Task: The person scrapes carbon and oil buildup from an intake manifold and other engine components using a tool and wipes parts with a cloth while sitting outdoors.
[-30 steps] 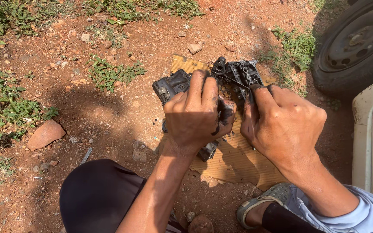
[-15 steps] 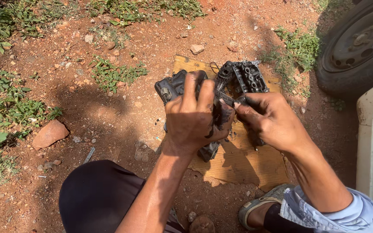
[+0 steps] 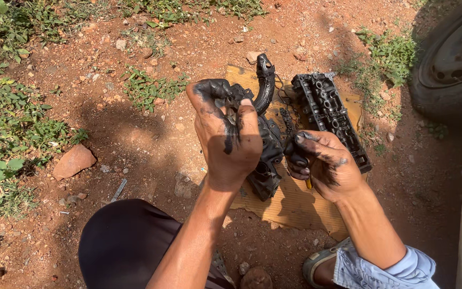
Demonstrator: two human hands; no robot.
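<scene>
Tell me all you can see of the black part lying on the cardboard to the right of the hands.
The black block is long and rectangular, apparently cast metal, coated in dark grease. Its upper face shows rows of round recesses and small fittings. It lies flat and slanted on the cardboard sheet, far end toward the grass, near end by the right hand. The hand's fingers overlap its near edge in this view; whether they touch cannot be told.

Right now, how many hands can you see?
2. The left hand holds up a greasy black engine part; the right hand grips a small tool beside it.
</scene>
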